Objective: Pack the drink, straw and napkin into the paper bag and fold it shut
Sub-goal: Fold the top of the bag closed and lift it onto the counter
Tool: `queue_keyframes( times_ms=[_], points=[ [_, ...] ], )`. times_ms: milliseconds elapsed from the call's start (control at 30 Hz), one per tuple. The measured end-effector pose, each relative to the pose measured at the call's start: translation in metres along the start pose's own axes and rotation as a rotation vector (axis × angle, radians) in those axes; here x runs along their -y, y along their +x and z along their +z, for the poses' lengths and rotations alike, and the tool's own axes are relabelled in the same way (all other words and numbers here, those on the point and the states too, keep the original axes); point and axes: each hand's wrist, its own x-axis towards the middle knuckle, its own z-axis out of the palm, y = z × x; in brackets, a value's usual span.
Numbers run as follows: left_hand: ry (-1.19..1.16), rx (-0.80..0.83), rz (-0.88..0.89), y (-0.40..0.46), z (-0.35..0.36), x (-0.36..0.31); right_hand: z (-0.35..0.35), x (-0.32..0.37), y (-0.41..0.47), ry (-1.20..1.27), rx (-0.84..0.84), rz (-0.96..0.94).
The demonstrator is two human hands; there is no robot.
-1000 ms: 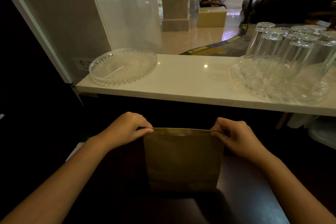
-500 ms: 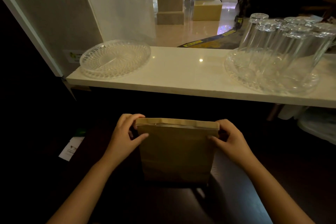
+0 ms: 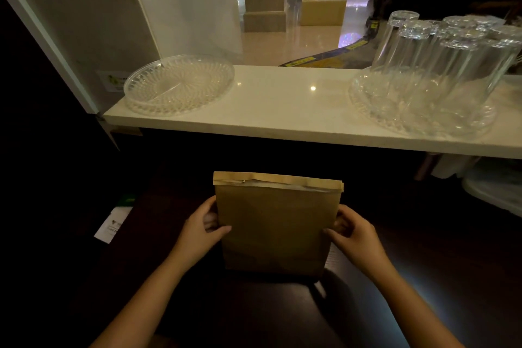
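A brown paper bag (image 3: 275, 223) stands upright on the dark lower counter, its top edge folded over into a narrow flap. A sliver of something white shows just under the fold. My left hand (image 3: 204, 230) grips the bag's left side at mid-height, thumb across the front. On the opposite side my right hand (image 3: 351, 234) holds the right edge the same way. The drink, straw and napkin are not visible.
A white marble ledge (image 3: 282, 110) runs across behind the bag. On it sit a clear cut-glass plate (image 3: 178, 85) at the left and a glass tray (image 3: 364, 93) bearing several upturned tumblers (image 3: 440, 65) at the right. A white card (image 3: 113, 224) lies at the left.
Both hands have slid down from the bag's top corners to its sides. The top edge, pinched flat a second ago, is now folded over.
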Motion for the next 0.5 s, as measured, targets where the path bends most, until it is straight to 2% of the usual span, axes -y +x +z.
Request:
queue_keyframes(
  times_ms=[233,367,500],
  points=[
    [0.076,-0.006,0.052,0.008,-0.009,-0.019,-0.011,0.015,0.012,-0.013,-0.015,-0.024],
    [0.078,-0.014,0.07,0.017,-0.025,-0.053,-0.026,0.035,0.027,0.046,-0.004,-0.012],
    [0.075,-0.013,0.172,0.028,-0.051,-0.099,-0.049,0.069,0.046,0.092,-0.005,-0.039]
  ],
)
